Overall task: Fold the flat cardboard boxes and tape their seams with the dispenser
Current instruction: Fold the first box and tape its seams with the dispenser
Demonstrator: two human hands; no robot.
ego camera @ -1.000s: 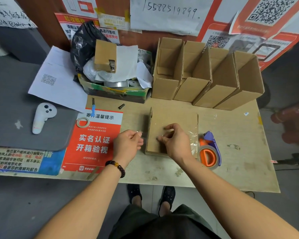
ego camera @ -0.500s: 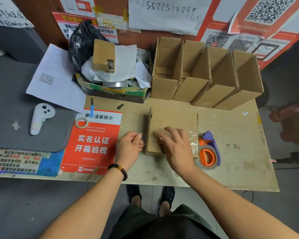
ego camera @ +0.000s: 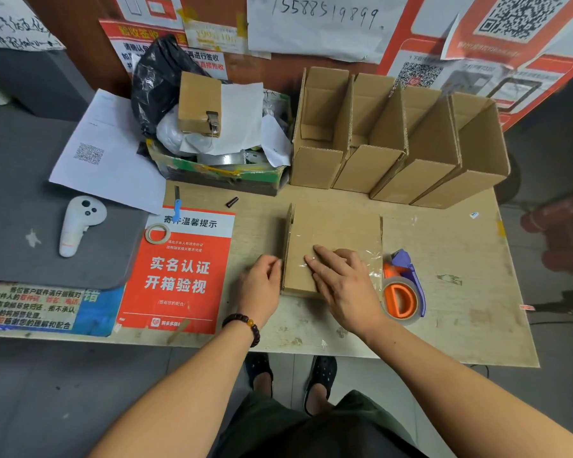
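Brown folded cardboard box (ego camera: 331, 239) lies centre-table with clear tape across its seam. Right hand (ego camera: 341, 282) presses flat, fingers straight, smoothing the tape; nothing gripped. Left hand (ego camera: 262, 285), at the box's 9 o'clock edge, is loosely curled, apparently pressing the tape end. Orange-and-purple tape dispenser (ego camera: 402, 292) rests at 3 o'clock. Next, judged: press down the loose tape at 3 o'clock.
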